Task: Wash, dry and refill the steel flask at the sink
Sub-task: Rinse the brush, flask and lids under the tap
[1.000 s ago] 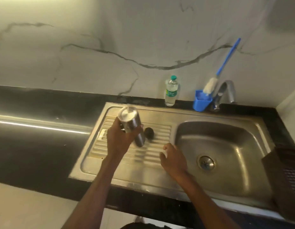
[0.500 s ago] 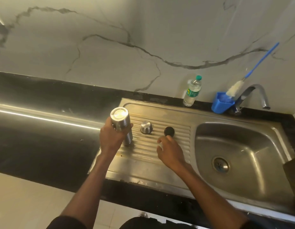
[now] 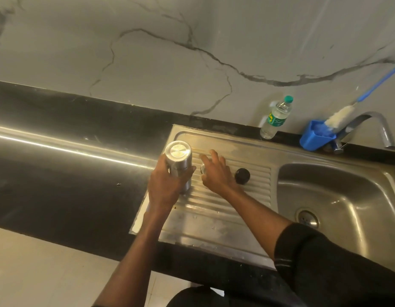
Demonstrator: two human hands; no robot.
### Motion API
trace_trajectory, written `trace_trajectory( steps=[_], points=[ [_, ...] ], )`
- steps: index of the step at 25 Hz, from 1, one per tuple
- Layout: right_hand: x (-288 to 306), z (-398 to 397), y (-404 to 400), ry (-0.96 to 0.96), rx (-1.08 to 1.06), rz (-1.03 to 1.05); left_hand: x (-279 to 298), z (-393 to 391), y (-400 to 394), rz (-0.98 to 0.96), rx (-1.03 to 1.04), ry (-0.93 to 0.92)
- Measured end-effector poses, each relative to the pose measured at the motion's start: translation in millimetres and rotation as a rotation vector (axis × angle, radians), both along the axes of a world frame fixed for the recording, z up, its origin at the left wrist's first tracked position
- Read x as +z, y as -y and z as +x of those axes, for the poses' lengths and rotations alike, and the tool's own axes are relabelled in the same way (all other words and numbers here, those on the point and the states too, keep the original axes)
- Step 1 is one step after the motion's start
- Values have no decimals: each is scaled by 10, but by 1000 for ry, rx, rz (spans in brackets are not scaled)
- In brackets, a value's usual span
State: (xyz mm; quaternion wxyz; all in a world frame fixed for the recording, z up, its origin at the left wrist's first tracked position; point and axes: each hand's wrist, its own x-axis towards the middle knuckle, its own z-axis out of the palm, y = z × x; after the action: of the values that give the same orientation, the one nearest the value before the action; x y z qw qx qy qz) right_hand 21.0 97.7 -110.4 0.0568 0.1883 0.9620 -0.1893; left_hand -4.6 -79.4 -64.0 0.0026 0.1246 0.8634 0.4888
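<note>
the steel flask [image 3: 178, 165] is gripped upside down by the left hand [image 3: 167, 185] on the ribbed drainboard [image 3: 214, 202]. at its 3 o'clock, the right hand [image 3: 216, 171] is spread over a steel cap [image 3: 203, 169], fingers loose; whether it is touched cannot be told. a black lid [image 3: 242, 175] lies further toward 3 o'clock.

Wall [image 3: 147, 52]: pale grey marble-look panel, dark veins wandering across it, one long vein running toward the right edge. Table [image 3: 59, 173]: glossy black stone top along the wall, carrying a bright streak of reflected light from the left edge toward the middle; a few small pale specks on its surface. Floor [image 3: 37, 273]: light tiles, faint joints, at lower left below the table's front edge.
</note>
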Motion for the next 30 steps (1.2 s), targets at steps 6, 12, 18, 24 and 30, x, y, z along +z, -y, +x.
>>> trace_trajectory(
  steps=[6, 12, 18, 24, 30],
  points=[
    [-281, 32, -55, -136, -17, -87, 7, 47, 7, 37, 6, 30],
    [-185, 413, 131, -496, -469, -653, 42, 173, 35, 83, 22, 90],
    [198, 1013, -188, -506, -820, -1298, 63, 782, -66, 211, 304, -355],
    [290, 1568, -878, -637, -1060, -1727, 106, 1305, -1001, 295, -55, -211],
    [131, 2302, -1851, -945, -1294, -2011, -84, 1400, -2295, 228, -371, 192]
  ],
)
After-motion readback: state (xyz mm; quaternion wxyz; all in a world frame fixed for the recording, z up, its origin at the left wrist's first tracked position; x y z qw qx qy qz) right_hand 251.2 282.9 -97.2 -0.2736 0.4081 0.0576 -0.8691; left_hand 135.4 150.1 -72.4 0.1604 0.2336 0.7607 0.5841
